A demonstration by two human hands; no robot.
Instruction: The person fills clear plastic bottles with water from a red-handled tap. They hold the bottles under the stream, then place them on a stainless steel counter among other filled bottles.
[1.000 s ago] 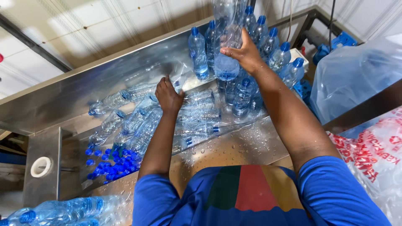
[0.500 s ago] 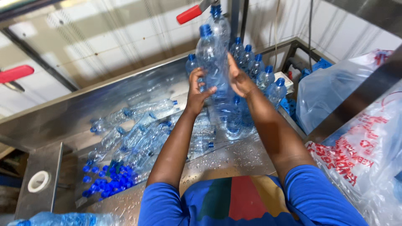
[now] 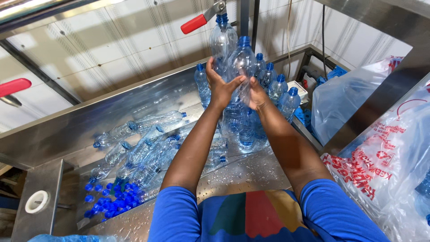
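My left hand [image 3: 218, 88] and my right hand [image 3: 256, 95] are raised together above a wet steel trough [image 3: 67, 130]. Between them they clasp two clear plastic bottles with blue caps, both upright. The taller bottle [image 3: 222, 41] is against my left palm, its cap just under a tap with a red lever [image 3: 194, 23]. The nearer bottle [image 3: 243, 60] is pressed between my left fingers and my right hand. My forearms reach up from blue sleeves.
Several capped bottles [image 3: 150, 134] lie in the trough, with loose blue caps [image 3: 112, 201] at its near left end. More bottles [image 3: 280, 87] stand upright behind my hands. Large plastic bags [image 3: 385, 166] crowd the right side. Another red handle [image 3: 13, 86] juts in at the left.
A second ago my left hand was down on the lying bottles and my right held a standing one. Both hands have since come together and lifted two bottles toward the tap.
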